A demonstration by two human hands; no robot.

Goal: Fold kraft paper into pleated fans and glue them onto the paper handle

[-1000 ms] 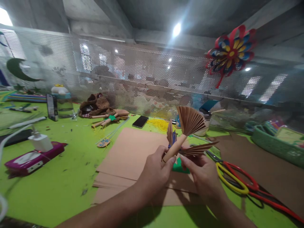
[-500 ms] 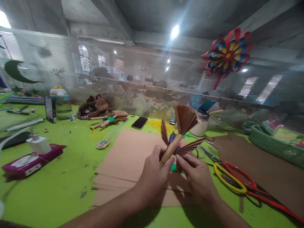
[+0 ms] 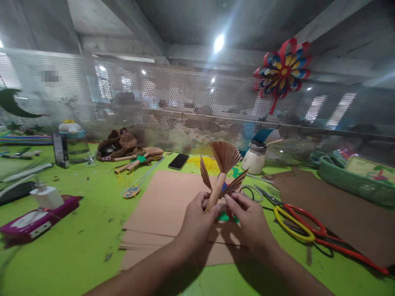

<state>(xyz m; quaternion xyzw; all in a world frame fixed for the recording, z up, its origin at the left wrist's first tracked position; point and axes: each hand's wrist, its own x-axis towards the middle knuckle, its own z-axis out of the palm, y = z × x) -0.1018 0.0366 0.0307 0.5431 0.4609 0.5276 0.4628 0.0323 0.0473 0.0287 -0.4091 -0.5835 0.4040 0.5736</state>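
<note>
A brown paper figure stands tilted slightly right above a stack of brown paper sheets. It has a rolled tube body, a pleated fan spread at the top and a smaller pleated fan on each side. My left hand grips the lower tube between thumb and fingers. At the base of the right-side fan, my right hand is closed in a pinch. Something blue shows behind the tube, mostly hidden. Under the hands lies a green piece on the sheets, partly covered.
Right of the hands lie yellow-handled scissors, red-handled scissors and dark brown paper. Behind are a phone, yellow shreds and a white jar. A purple power strip sits left, a green basket right.
The paper figure has turned more upright, and its right-side fan now angles higher and looks narrower. Both hands keep their hold. The whole view has shifted, with background things now further left.
</note>
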